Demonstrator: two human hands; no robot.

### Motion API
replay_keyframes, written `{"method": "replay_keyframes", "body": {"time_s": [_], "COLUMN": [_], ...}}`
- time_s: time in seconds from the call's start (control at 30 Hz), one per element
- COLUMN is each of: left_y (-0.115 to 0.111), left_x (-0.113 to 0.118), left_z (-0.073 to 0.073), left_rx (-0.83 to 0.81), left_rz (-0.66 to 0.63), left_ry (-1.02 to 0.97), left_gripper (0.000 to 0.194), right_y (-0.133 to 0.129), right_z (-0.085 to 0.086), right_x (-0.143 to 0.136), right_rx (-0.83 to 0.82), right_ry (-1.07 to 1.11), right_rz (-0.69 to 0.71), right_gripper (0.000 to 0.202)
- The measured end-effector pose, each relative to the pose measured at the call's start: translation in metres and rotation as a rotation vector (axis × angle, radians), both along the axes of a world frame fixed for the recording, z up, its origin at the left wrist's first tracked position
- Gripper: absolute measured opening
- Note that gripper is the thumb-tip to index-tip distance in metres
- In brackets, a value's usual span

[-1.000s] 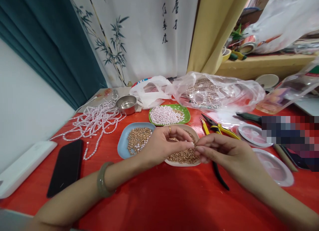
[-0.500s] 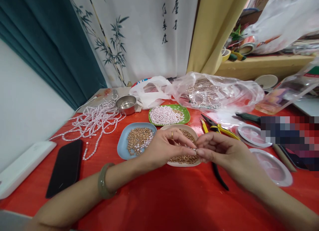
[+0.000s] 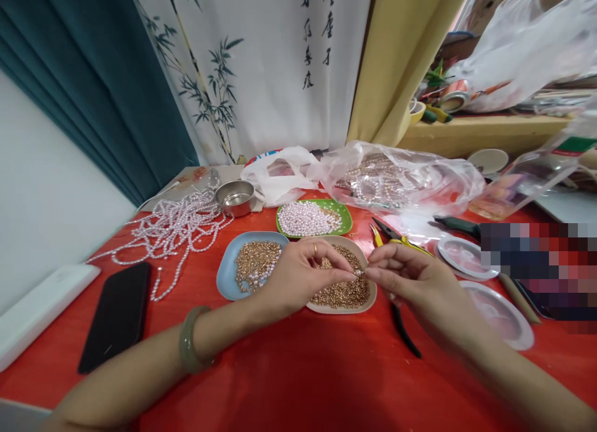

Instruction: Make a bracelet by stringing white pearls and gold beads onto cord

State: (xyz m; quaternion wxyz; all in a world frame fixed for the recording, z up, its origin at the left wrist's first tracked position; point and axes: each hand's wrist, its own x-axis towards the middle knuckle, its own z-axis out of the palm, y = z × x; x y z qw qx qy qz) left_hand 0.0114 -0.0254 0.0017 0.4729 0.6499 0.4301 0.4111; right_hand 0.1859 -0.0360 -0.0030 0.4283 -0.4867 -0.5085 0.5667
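A tiny whitish pearl bead [image 3: 358, 272] shows between the fingertips of both hands, above the beige dish [image 3: 372, 299]. My left hand [image 3: 310, 270], with a ring and a green bangle, is closed, its thumb and forefinger pinched at the bead's left. From the other side the thumb and forefinger of my right hand [image 3: 410, 273] pinch at it; its other fingers are curled. Any wire or thread on the bead is too small to make out. Gold beads [image 3: 342, 289] fill the beige dish. A blue dish [image 3: 226, 276] beside my left hand has gold and white beads.
Behind are a green dish [image 3: 346, 220] of white beads, a metal bowl [image 3: 236, 199] and bagged bead strands [image 3: 382, 177]. Pearl strands [image 3: 181, 224] and a phone [image 3: 115, 317] lie left. Pliers [image 3: 394, 233] and line spools [image 3: 501, 314] lie right on the red table [image 3: 280, 370].
The two hands have drawn slightly apart, and the pearl bead now shows between them. The whole view has shifted a little.
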Motion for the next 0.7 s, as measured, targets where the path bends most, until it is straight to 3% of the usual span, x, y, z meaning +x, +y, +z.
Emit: {"method": "replay_keyframes", "body": {"time_s": [0.33, 0.47, 0.7], "left_y": [0.003, 0.0018, 0.0008], "left_x": [0.0016, 0.0018, 0.0003], "left_z": [-0.0084, -0.0065, -0.0041], "left_rx": [-0.139, -0.16, -0.167], "left_rz": [-0.015, -0.048, -0.084], "left_ry": [-0.008, 0.057, -0.01], "left_gripper": [0.013, 0.011, 0.019], "right_y": [-0.0001, 0.0025, 0.0049], "right_z": [-0.0022, -0.0044, -0.0049], "right_x": [-0.0019, -0.0011, 0.0001], "right_rx": [-0.015, -0.037, -0.063], "right_ry": [-0.013, 0.034, 0.071], "right_rz": [0.014, -0.01, -0.063], "right_gripper": [0.025, 0.024, 0.027]}}
